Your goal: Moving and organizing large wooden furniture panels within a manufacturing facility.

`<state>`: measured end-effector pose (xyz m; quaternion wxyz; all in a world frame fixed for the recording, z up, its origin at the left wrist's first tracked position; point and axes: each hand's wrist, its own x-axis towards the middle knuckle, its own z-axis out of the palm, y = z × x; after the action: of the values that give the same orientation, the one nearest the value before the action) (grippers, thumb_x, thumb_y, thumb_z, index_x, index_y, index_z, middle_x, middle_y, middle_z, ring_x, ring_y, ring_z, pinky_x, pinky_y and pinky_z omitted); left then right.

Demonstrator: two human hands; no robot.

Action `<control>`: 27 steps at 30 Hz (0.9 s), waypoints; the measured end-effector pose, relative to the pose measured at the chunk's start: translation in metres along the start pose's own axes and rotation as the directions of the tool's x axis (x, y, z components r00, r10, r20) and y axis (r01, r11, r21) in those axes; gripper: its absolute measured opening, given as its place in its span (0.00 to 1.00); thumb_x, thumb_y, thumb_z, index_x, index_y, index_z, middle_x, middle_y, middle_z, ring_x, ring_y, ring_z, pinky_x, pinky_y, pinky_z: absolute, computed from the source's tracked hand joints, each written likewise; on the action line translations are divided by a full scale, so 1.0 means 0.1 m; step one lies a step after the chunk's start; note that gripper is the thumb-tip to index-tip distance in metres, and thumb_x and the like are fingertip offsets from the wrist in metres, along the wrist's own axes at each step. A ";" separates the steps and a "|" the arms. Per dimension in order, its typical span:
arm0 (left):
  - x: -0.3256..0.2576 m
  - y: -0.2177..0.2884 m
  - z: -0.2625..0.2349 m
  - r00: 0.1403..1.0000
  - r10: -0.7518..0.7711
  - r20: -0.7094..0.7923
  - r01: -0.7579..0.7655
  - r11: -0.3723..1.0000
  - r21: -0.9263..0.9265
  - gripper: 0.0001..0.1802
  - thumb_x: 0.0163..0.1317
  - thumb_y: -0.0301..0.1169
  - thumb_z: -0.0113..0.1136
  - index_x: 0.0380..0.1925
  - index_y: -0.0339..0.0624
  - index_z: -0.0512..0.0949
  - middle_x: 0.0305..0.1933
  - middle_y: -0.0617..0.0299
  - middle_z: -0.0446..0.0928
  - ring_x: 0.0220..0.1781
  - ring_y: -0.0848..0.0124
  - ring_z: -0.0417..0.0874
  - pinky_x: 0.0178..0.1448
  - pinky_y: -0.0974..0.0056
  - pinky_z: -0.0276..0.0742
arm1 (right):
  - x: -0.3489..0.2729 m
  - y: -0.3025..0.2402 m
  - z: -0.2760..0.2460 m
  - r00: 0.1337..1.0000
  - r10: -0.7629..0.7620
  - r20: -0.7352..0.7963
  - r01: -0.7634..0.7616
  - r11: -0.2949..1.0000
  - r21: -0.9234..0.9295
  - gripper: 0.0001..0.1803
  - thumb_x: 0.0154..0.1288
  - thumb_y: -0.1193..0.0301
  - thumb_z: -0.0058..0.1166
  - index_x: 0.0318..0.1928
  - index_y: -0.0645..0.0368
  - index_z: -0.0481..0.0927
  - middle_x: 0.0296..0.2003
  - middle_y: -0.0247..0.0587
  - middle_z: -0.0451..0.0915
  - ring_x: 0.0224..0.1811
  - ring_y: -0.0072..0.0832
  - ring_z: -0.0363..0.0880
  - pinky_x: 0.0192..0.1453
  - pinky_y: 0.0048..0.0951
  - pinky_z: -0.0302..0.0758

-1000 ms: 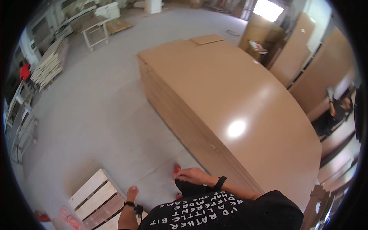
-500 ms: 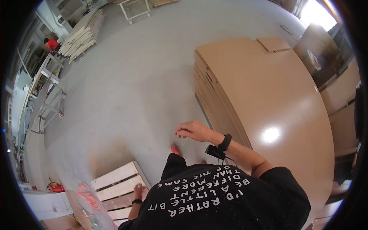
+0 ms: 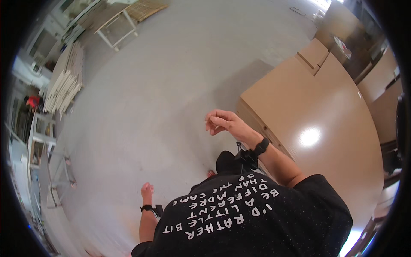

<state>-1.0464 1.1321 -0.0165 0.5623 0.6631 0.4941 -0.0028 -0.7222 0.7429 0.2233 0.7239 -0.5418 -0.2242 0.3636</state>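
Note:
My right hand [image 3: 224, 122] is held out in front of my body, beside the near corner of a tall stack of brown boards [image 3: 278, 107]. Its fingers are loosely bent with nothing between them, and it appears apart from the boards. Lower on the left, my left hand [image 3: 147, 192] hangs over the grey floor. It looks small and half curled, holding nothing that I can see. Both wrists carry black bands, and small black devices hang close by.
Smaller board pieces [image 3: 314, 55] lie on the stack's far end. Across the grey floor [image 3: 141, 98] stand pale stacked panels [image 3: 64, 81], a white metal frame [image 3: 117, 30] and a wheeled rack [image 3: 58, 171] on the left. A person in red [image 3: 32, 101] is at the far left.
The stack's near corner is closer to my right hand, which has risen slightly. My left hand has moved forward; the wooden pallet beneath it has left the view. I have advanced along the stack.

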 end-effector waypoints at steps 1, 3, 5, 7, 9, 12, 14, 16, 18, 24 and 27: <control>0.21 0.52 0.10 0.998 0.037 -0.044 -0.037 0.999 -0.001 0.12 0.58 0.37 0.48 0.36 0.43 0.73 0.26 0.66 0.74 0.27 0.76 0.73 0.27 0.70 0.68 | 0.20 -0.04 -0.07 1.000 -0.014 -0.009 0.014 1.000 0.008 0.13 0.65 0.62 0.40 0.40 0.58 0.72 0.32 0.33 0.74 0.32 0.17 0.73 0.41 0.22 0.72; 0.82 1.23 0.28 0.992 0.114 -0.063 -0.116 0.993 -0.032 0.13 0.58 0.36 0.48 0.40 0.43 0.72 0.29 0.64 0.75 0.29 0.75 0.73 0.29 0.70 0.68 | 0.55 -0.08 -0.23 0.999 -0.026 -0.026 0.027 0.998 0.057 0.13 0.65 0.63 0.39 0.40 0.58 0.72 0.32 0.33 0.74 0.33 0.17 0.72 0.42 0.22 0.72; 1.30 1.76 0.59 0.980 0.191 -0.056 -0.194 0.979 -0.056 0.15 0.57 0.36 0.49 0.44 0.43 0.71 0.31 0.62 0.75 0.31 0.74 0.74 0.31 0.70 0.69 | 0.81 -0.05 -0.42 0.998 -0.031 -0.053 0.035 0.996 0.079 0.13 0.66 0.63 0.39 0.41 0.58 0.72 0.33 0.32 0.74 0.33 0.17 0.72 0.42 0.22 0.72; 1.69 2.28 1.01 0.935 0.298 0.190 -0.309 0.951 0.027 0.16 0.56 0.35 0.50 0.44 0.41 0.71 0.35 0.58 0.76 0.35 0.70 0.76 0.37 0.66 0.72 | 1.09 -0.09 -0.55 0.995 -0.047 -0.085 0.055 0.994 0.092 0.13 0.66 0.63 0.39 0.41 0.58 0.72 0.33 0.32 0.74 0.34 0.17 0.72 0.42 0.22 0.72; 2.19 2.32 1.16 0.830 0.409 0.378 -0.539 0.764 0.356 0.17 0.55 0.35 0.50 0.44 0.39 0.71 0.38 0.57 0.77 0.37 0.68 0.77 0.42 0.63 0.72 | 1.48 -0.28 -0.72 0.995 -0.012 -0.100 0.022 0.994 0.104 0.13 0.65 0.63 0.40 0.41 0.57 0.72 0.33 0.31 0.74 0.34 0.17 0.72 0.43 0.23 0.72; 2.44 2.82 1.53 0.691 0.342 0.637 -0.687 0.585 0.431 0.16 0.55 0.33 0.52 0.43 0.40 0.72 0.32 0.60 0.76 0.32 0.74 0.75 0.37 0.69 0.71 | 2.01 -0.43 -1.12 0.985 -0.044 -0.164 0.058 0.995 0.081 0.12 0.65 0.64 0.40 0.41 0.59 0.72 0.32 0.32 0.74 0.35 0.18 0.72 0.44 0.23 0.71; 2.65 2.98 1.55 0.733 0.302 0.610 -0.573 0.758 0.313 0.15 0.54 0.32 0.53 0.41 0.38 0.73 0.32 0.59 0.77 0.33 0.73 0.76 0.38 0.68 0.71 | 2.24 -0.61 -1.30 0.979 -0.073 -0.193 0.088 0.994 0.068 0.13 0.65 0.64 0.41 0.41 0.61 0.72 0.32 0.33 0.74 0.38 0.19 0.72 0.44 0.23 0.71; 2.99 3.18 1.48 0.672 0.397 0.625 -0.721 0.542 0.432 0.14 0.52 0.29 0.53 0.40 0.37 0.74 0.29 0.63 0.76 0.31 0.76 0.74 0.32 0.70 0.69 | 2.46 -0.72 -1.56 0.970 -0.107 -0.217 0.125 0.989 0.072 0.13 0.65 0.64 0.42 0.41 0.60 0.72 0.33 0.32 0.74 0.36 0.18 0.72 0.43 0.22 0.71; 3.46 3.09 1.36 0.489 0.626 0.607 -0.872 0.374 0.317 0.08 0.47 0.30 0.55 0.27 0.37 0.73 0.22 0.55 0.72 0.21 0.63 0.72 0.25 0.61 0.68 | 2.58 -0.75 -1.85 0.961 -0.145 -0.237 0.168 0.983 0.079 0.13 0.65 0.63 0.42 0.41 0.60 0.71 0.33 0.33 0.74 0.36 0.18 0.72 0.43 0.22 0.71; 5.54 3.94 1.96 0.240 0.322 0.916 -0.849 -0.388 0.359 0.07 0.47 0.30 0.53 0.20 0.38 0.71 0.19 0.52 0.70 0.19 0.58 0.71 0.22 0.57 0.67 | 2.80 -0.74 -2.95 0.871 -0.032 -0.490 0.103 0.988 0.118 0.14 0.65 0.63 0.41 0.42 0.60 0.71 0.33 0.33 0.74 0.36 0.19 0.72 0.43 0.23 0.71; 6.18 4.88 2.60 0.173 0.209 0.962 -0.818 -0.514 0.259 0.07 0.48 0.30 0.52 0.19 0.38 0.71 0.18 0.53 0.70 0.18 0.60 0.71 0.21 0.58 0.66 | 3.00 -0.83 -3.43 0.790 -0.011 -0.613 0.098 0.989 0.108 0.15 0.65 0.62 0.41 0.43 0.60 0.71 0.32 0.33 0.75 0.34 0.20 0.73 0.42 0.23 0.71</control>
<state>-0.2659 1.3991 -0.0950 -0.0575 0.9356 -0.3197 -0.1381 -0.2618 0.7483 0.1737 0.8023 -0.5737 0.0308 0.1622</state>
